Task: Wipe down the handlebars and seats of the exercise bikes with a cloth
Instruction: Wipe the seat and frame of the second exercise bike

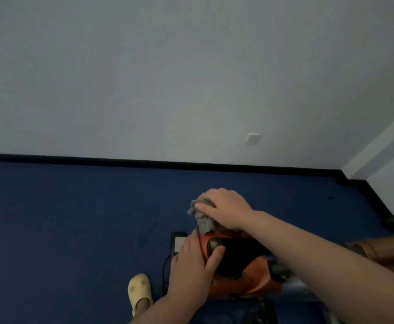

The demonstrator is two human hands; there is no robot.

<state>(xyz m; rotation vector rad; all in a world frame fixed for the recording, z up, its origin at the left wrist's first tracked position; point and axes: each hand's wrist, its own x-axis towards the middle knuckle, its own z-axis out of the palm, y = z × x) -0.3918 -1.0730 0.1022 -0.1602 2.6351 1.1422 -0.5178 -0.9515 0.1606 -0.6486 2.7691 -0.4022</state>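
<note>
From the head camera, the person leans over an exercise bike whose orange-and-black seat (235, 256) sits low in the view. The right hand (224, 210) lies over a crumpled grey cloth (203, 218), fingers bent down around it and gripping it, pressing it against the front tip of the seat. The left hand (195, 263) rests flat on the seat's left side, fingers straight, thumb laid across the black padding. Below it a foot in a pale yellow clog (138, 292) stands on the dark blue floor (74, 218). A white wall socket (252, 138) sits on the grey wall (168, 78) above a black skirting board.
</note>
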